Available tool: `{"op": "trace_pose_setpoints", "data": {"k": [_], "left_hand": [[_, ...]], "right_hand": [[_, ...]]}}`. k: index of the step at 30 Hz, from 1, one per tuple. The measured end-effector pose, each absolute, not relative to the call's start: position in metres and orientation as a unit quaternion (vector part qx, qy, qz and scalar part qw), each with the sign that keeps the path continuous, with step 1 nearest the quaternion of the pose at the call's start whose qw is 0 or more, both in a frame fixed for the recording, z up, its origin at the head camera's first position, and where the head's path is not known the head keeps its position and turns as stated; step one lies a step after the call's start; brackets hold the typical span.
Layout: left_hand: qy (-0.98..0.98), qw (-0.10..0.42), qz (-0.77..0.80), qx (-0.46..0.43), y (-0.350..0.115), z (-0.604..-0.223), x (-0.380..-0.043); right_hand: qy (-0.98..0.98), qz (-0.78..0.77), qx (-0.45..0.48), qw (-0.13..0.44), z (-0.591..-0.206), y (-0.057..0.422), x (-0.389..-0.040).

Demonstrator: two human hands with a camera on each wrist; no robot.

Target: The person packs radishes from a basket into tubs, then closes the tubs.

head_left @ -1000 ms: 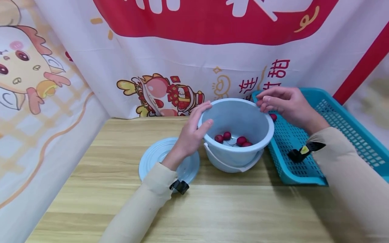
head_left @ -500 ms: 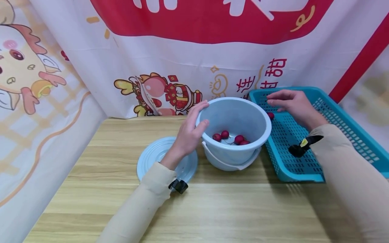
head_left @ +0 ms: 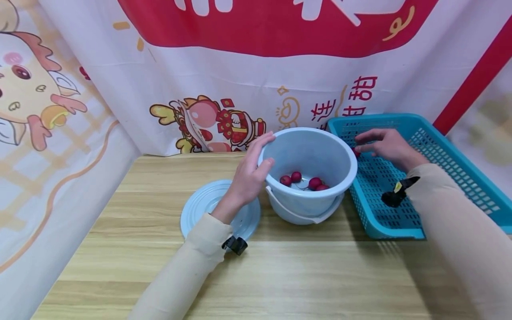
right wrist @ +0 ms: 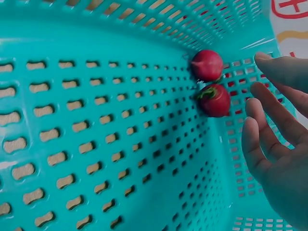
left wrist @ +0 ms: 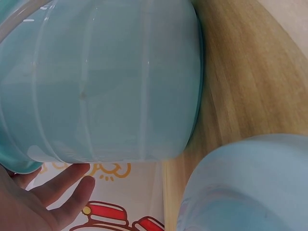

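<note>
A pale blue bucket [head_left: 306,204] stands upright, with several red radishes [head_left: 314,183] lying at its bottom. My left hand [head_left: 250,173] rests against the bucket's left rim; in the left wrist view, extended fingers [left wrist: 72,192] lie along its outer wall. To the right, my right hand [head_left: 386,146] is inside the turquoise basket [head_left: 464,178], fingers loosely bent with nothing between them. Two radishes [right wrist: 214,100] lie together against the basket's end wall, close to those fingertips in the right wrist view. In the head view the hand partly hides them.
A round pale blue lid [head_left: 208,200] lies on the wooden table [head_left: 132,244], left of the bucket and partly under the left forearm. A printed curtain [head_left: 224,75] hangs right behind the table. The basket's left wall stands close beside the bucket.
My right hand has moved from the bucket's rim to the right and then down into the basket, toward the radishes. The left hand has stayed at the bucket, and the view has shifted slightly.
</note>
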State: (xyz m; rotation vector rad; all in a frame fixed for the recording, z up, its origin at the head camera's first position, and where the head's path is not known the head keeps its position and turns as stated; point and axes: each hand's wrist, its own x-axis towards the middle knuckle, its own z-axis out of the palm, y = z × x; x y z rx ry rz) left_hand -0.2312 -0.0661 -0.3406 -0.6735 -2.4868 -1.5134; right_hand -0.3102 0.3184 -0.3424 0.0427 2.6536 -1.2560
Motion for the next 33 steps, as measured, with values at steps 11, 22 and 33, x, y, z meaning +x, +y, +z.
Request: {"op": "trace_pose_setpoints", "data": {"k": [11,22,33], "left_hand": [[-0.829,0.077,-0.507,-0.225,-0.066,-0.342,-0.232],[-0.830,0.079,-0.504,-0.227,-0.066,-0.341,-0.232],[-0.830,0.081,-0.504,-0.226,-0.066,-0.343,-0.233]], "right_hand": [[0.896,-0.417,0.014,0.149,-0.352,0.324,-0.317],[0.916,-0.360,-0.003,0.178,-0.355,0.325,-0.319],[0.912,-0.360,0.005,0.194,-0.361,0.326,-0.320]]}}
